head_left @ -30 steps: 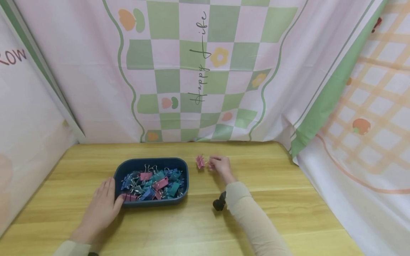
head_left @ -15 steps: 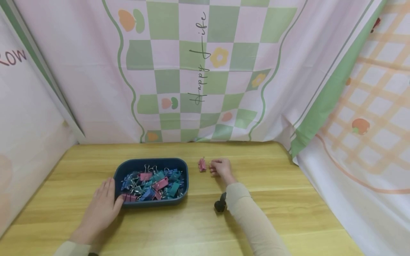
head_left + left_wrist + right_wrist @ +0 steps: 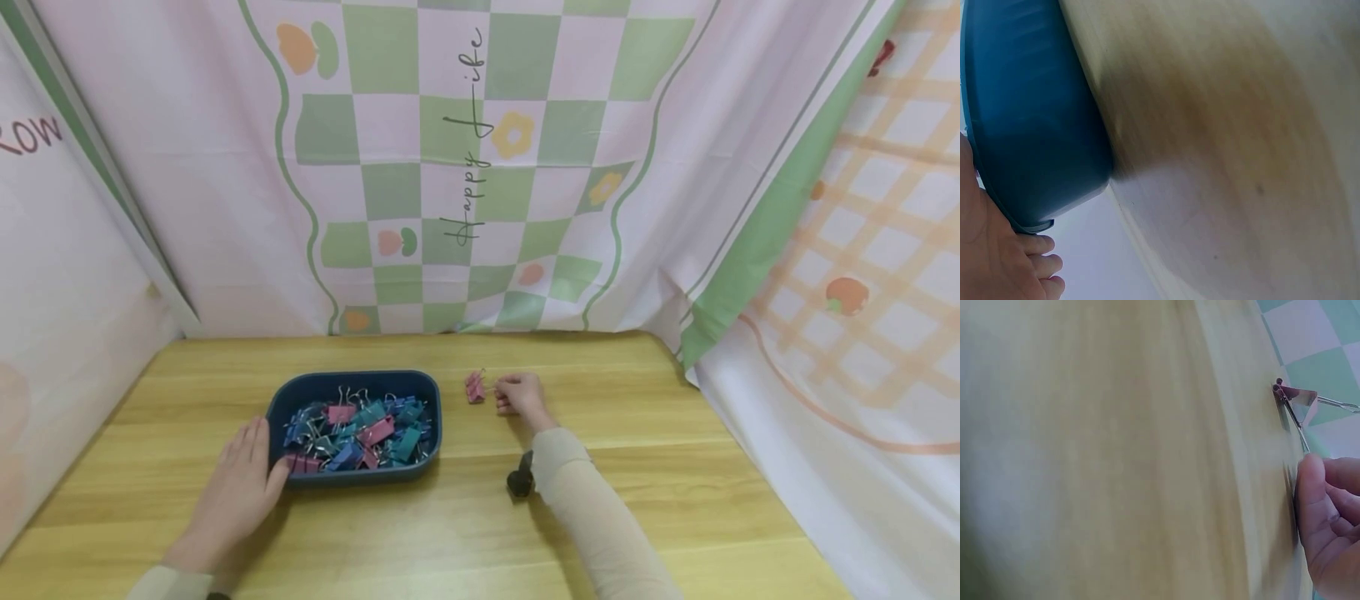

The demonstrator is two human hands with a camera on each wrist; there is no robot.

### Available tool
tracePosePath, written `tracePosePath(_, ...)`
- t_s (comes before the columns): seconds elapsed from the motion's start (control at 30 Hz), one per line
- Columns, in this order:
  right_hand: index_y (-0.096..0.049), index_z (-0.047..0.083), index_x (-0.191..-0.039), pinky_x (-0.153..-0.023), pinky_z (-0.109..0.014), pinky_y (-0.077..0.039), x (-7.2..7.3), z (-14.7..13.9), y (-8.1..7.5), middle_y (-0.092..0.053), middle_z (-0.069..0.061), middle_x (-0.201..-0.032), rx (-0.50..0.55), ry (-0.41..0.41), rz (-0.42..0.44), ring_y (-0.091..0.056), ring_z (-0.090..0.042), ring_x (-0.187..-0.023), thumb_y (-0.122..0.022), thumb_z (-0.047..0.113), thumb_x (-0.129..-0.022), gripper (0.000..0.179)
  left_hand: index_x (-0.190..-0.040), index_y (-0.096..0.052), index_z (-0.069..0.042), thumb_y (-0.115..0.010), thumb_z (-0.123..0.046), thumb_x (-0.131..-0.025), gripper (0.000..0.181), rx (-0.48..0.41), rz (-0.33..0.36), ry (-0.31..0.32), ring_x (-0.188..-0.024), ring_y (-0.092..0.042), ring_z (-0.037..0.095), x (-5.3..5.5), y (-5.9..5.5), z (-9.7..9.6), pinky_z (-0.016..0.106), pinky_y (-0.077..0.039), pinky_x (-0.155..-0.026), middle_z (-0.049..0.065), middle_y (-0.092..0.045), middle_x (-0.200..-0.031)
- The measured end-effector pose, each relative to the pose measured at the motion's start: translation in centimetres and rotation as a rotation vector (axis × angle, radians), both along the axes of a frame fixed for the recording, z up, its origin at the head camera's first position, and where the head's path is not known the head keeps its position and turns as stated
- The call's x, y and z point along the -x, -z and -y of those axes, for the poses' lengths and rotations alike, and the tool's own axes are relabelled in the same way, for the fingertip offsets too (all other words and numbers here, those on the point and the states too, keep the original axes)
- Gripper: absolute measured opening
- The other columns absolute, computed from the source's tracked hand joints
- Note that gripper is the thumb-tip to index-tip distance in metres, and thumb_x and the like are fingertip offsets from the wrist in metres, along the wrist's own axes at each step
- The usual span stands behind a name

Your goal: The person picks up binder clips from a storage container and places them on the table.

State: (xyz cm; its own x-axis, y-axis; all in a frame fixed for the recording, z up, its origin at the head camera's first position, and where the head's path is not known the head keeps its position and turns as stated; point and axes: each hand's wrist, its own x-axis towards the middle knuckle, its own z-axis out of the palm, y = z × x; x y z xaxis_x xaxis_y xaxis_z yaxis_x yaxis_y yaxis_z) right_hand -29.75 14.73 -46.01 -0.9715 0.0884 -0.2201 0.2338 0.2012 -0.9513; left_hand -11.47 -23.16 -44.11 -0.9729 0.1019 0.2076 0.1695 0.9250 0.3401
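Note:
A pink binder clip [image 3: 476,387] is held just off or on the table, right of the dark blue bin [image 3: 360,477]; I cannot tell which. My right hand [image 3: 522,397] pinches one of its wire handles between thumb and fingertips. In the right wrist view, that clip [image 3: 1302,397] has its other handle sticking out free. Against the bin's left side lies my left hand [image 3: 238,475], fingers straight along the outer wall and thumb at the rim. Pink, teal and blue binder clips [image 3: 377,431] fill the bin in a jumble.
Wood-grain table [image 3: 435,542] lies under everything. A black object [image 3: 519,481] sits at the right cuff. Behind the table hangs a checked curtain [image 3: 450,183], with more cloth [image 3: 885,250] on the right side.
The right hand has shifted slightly right and nearer, and the pink binder clip has moved and turned a little with it. The left hand and the bin have stayed put.

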Motion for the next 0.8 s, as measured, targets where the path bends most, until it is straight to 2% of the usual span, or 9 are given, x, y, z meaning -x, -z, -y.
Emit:
tracePosePath(0.27,-0.062,-0.013,-0.099,-0.051,-0.029,-0.055,0.0,-0.5,0.0,-0.063,-0.018,-0.07,-0.024,-0.005,0.008,-0.058,-0.016,-0.05,-0.057,-0.004,-0.083,0.019,-0.136,-0.016,0.021,-0.04,-0.028,-0.097,0.067,0.007,0.005,-0.006,-0.128,-0.016,0.052,-0.1,-0.2,-0.1,0.059,-0.015,-0.104,0.04,-0.015,-0.139)
tracePosePath(0.5,-0.061,-0.01,-0.107,-0.055,-0.029,-0.056,0.0,-0.7,0.0,-0.064,-0.018,-0.078,-0.024,-0.014,0.007,-0.059,-0.014,-0.054,-0.058,0.002,-0.086,0.024,-0.135,-0.017,0.021,-0.041,-0.028,-0.096,0.067,0.011,0.0,-0.005,-0.127,-0.017,0.052,-0.1,-0.1,0.0,0.059,-0.016,-0.103,0.04,-0.016,-0.139)
tracePosePath(0.8,-0.058,-0.01,-0.114,-0.059,-0.029,-0.055,0.1,-1.1,-2.0,-0.062,-0.022,-0.092,0.012,-0.032,-0.073,-0.06,-0.018,-0.062,-0.058,0.006,-0.089,0.03,-0.135,-0.016,0.021,-0.04,-0.028,-0.097,0.067,0.005,-0.012,-0.002,-0.127,-0.017,0.053,-0.1,0.0,0.0,0.059,-0.016,-0.103,0.04,-0.016,-0.139)
